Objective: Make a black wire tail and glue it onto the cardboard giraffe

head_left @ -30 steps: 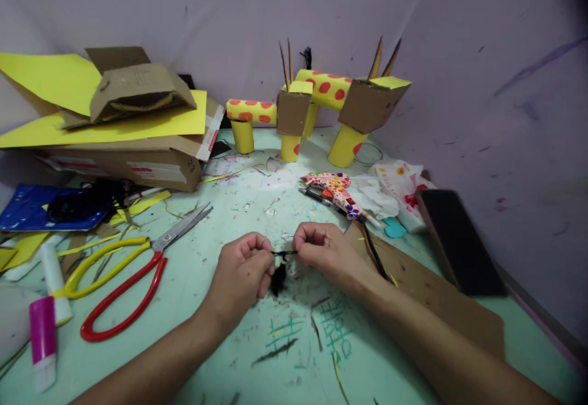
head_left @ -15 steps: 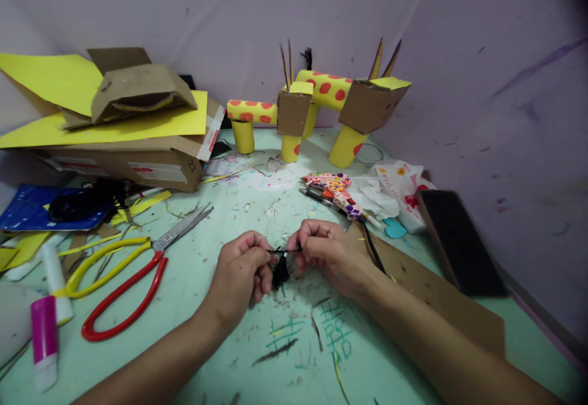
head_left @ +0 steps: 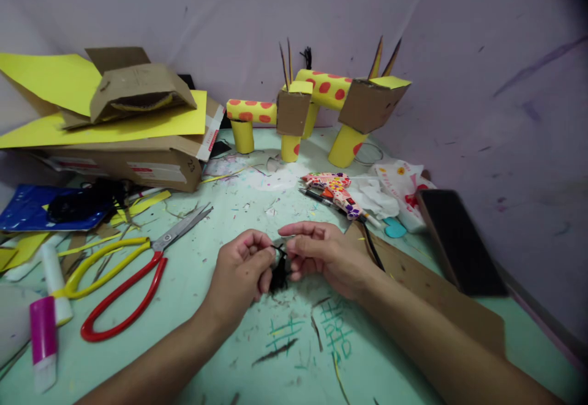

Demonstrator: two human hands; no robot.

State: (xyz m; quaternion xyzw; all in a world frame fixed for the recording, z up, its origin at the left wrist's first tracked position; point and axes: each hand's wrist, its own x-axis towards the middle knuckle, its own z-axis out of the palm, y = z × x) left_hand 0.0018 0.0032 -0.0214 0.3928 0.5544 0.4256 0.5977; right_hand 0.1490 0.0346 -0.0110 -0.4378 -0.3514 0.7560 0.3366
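Observation:
A small tuft of black yarn (head_left: 278, 276) hangs just above the pale green table (head_left: 257, 356), between my two hands. My left hand (head_left: 241, 273) is closed, pinching the strand at the tuft's top from the left. My right hand (head_left: 319, 257) meets it from the right, fingertips pinched on the same strand, index finger stretched over the tuft. The two hands nearly touch.
Red and yellow scissors (head_left: 133, 270) lie to the left, glue sticks (head_left: 46, 313) beyond them. A cardboard box (head_left: 138, 160) with yellow paper stands at back left. Yellow spotted tube figures (head_left: 321, 108) stand at the back. A patterned glue gun (head_left: 335, 192), brown cardboard (head_left: 436, 298) and a dark phone (head_left: 459, 239) lie right.
My hands have come together. The black strand that was stretched between them one second ago is now slack and bunched, and my right hand has moved left over the tuft.

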